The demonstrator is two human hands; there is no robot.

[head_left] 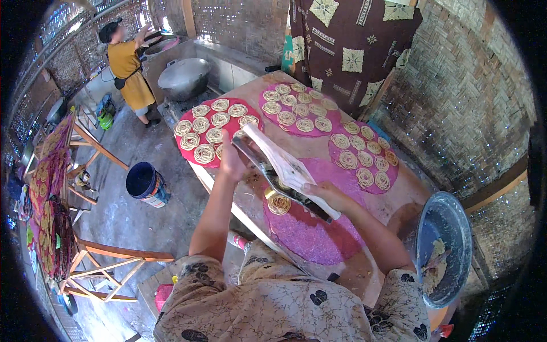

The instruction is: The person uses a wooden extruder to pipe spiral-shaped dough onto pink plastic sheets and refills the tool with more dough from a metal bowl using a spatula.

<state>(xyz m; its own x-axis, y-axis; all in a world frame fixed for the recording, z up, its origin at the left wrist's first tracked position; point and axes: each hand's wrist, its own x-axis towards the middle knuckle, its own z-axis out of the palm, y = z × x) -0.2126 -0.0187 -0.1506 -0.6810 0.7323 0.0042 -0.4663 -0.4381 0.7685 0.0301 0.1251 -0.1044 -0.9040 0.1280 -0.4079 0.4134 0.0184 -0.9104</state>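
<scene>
My left hand (232, 162) is closed around the upper left end of a long dark bar-shaped tool (259, 158), held slanting above the table. Along its far side hangs a white cloth (279, 159) with dark smudges. My right hand (327, 196) grips the lower right part of this cloth, against the bar. A short brass-coloured cylinder (270, 194) shows under the tool; whether it is joined to the bar is hidden. Just below it, a single coil of pale strands (278, 204) lies on a pink mesh mat (313, 242).
Round mats with several coils (220, 119) cover the table's far part. A blue basin (423, 251) with dough-like stuff stands at right. Left are a dark bucket (147, 181) and wooden racks (114, 256). A person (132, 74) works near a large metal pot (185, 77).
</scene>
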